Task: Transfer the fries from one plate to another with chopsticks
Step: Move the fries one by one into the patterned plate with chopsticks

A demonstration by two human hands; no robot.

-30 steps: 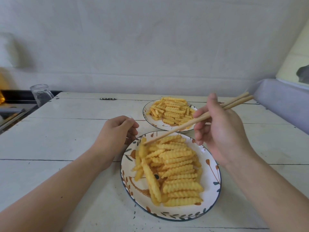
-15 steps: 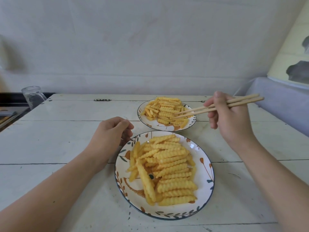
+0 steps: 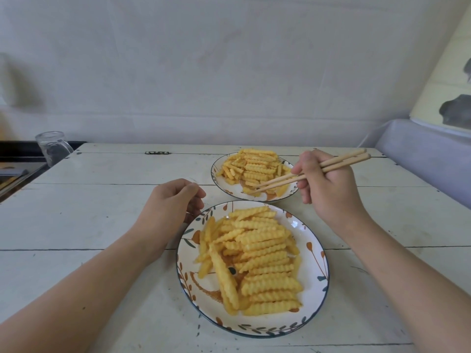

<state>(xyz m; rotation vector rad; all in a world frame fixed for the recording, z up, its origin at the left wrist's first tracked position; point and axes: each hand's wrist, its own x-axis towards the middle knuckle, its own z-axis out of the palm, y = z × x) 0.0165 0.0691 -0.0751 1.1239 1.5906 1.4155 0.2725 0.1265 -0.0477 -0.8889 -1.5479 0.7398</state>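
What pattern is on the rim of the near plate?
Orange and dark teal leaf sprigs on white, with a dark blue edge line on the near plate, seen from the head view.

Golden-yellow crinkle fries (image 3: pixel 257 258) fill a white plate (image 3: pixel 314 250) between the hands — navy rim, orange and dark-green leaf sprigs. Pale tan chopsticks (image 3: pixel 313 170) — whitewashed plank table (image 3: pixel 89 212) underneath.
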